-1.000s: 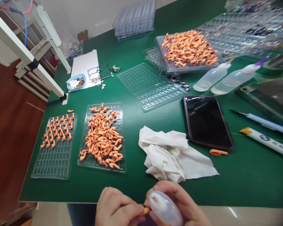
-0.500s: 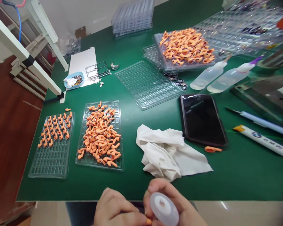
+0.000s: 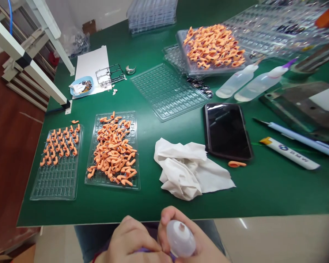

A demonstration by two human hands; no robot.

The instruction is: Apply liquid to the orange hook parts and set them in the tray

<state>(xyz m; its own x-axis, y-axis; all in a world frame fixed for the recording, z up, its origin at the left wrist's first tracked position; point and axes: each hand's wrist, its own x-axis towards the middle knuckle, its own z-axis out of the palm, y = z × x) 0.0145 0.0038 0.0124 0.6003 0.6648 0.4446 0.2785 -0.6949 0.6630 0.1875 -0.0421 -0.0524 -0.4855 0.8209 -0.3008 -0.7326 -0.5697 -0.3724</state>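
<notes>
Rows at left: small curved orange pieces sit in upper cells of a clear plastic celled tray

Heap beside it: more such pieces lie loose on a second clear plastic tray

Bare left hand: its fingers are bent and meet the other hand below the table edge; I cannot tell what they grasp, as the fingertips are hidden

White translucent plastic bottle: it is tilted, round end upward, tip not visible; the step seems to be close work with it, and the next move calls for a steady, gentle squeeze

Bare right hand: its fingers curl around the bottle and grasp it

Crumpled white cloth: it lies on the table beyond the hands
</notes>
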